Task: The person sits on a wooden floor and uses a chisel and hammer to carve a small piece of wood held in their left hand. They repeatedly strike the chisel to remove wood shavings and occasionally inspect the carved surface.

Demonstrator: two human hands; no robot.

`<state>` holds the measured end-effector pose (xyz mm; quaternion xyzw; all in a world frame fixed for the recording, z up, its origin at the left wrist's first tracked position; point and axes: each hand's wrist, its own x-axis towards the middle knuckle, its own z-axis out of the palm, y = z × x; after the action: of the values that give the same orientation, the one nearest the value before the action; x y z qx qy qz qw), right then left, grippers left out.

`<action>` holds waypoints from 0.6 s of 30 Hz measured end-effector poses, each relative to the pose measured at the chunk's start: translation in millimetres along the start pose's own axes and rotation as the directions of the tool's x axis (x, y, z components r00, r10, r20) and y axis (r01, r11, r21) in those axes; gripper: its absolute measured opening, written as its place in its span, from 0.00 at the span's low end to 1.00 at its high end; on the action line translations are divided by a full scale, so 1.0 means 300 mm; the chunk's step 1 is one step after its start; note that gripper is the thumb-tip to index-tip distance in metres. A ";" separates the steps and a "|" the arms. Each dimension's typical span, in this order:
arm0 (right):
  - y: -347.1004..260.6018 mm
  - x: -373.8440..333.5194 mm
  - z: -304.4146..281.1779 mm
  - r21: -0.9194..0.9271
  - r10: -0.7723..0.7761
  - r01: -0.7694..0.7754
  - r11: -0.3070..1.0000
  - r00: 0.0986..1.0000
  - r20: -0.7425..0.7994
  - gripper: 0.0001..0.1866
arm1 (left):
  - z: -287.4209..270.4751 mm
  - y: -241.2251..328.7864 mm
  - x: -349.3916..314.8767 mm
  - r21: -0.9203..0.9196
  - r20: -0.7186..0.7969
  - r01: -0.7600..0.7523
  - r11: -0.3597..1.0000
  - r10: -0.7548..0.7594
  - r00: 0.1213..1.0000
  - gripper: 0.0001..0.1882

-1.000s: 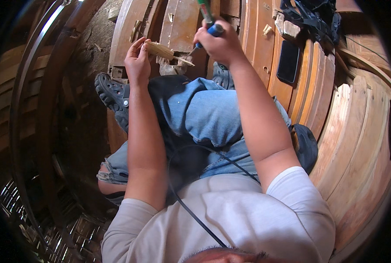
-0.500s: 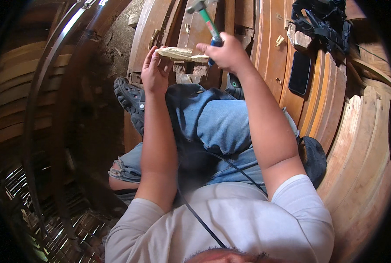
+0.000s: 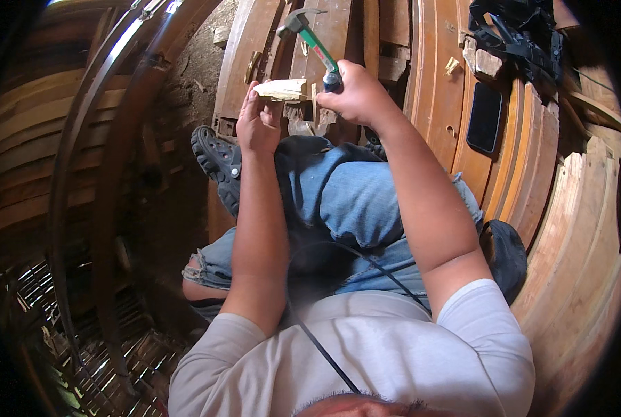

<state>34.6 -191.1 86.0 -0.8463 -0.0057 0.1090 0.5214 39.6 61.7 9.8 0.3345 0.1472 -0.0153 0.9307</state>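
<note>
My left hand [image 3: 258, 131] is closed on a short, pale piece of split wood [image 3: 283, 90], held level above the boards beyond my knees. In my right hand [image 3: 356, 94] is a claw hammer [image 3: 316, 48] with a green shaft and a dark blue grip. Its metal head points up and away, clear of the wood. A thin wood sliver [image 3: 315, 101] stands upright between the pale piece and my right thumb. Whether the thumb touches this sliver, I cannot tell.
Long brown boards [image 3: 429, 90] run away from me under my legs. To the right lie a black phone [image 3: 484, 118], a black strap harness [image 3: 519, 35] and stacked pale planks [image 3: 557, 229]. Wood chips [image 3: 452, 66] are scattered about. My crossed legs in jeans [image 3: 359, 201] fill the middle.
The sliver that lay level at the wood's right end now stands upright, apart from it. The hammer has tilted further left, and the view has shifted slightly.
</note>
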 end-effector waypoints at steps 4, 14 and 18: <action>-0.029 -0.021 -0.027 0.041 -0.053 0.053 0.998 0.999 0.002 0.20 | -0.093 0.010 0.030 -0.030 0.023 0.045 0.999 -0.044 0.999 0.19; -0.093 -0.046 -0.055 -0.071 0.000 -0.012 0.997 0.985 -0.173 0.19 | -0.100 0.043 0.045 -0.373 0.115 0.182 0.910 -0.149 0.982 0.18; -0.092 -0.045 -0.057 -0.023 0.031 -0.037 0.999 0.972 -0.231 0.19 | -0.095 0.040 0.044 -0.366 0.140 0.204 0.908 -0.163 0.977 0.19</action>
<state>27.6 -195.3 120.2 -0.8602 0.0680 0.0187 0.5050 46.3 89.7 -7.5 0.1324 0.1283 -0.0919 0.9785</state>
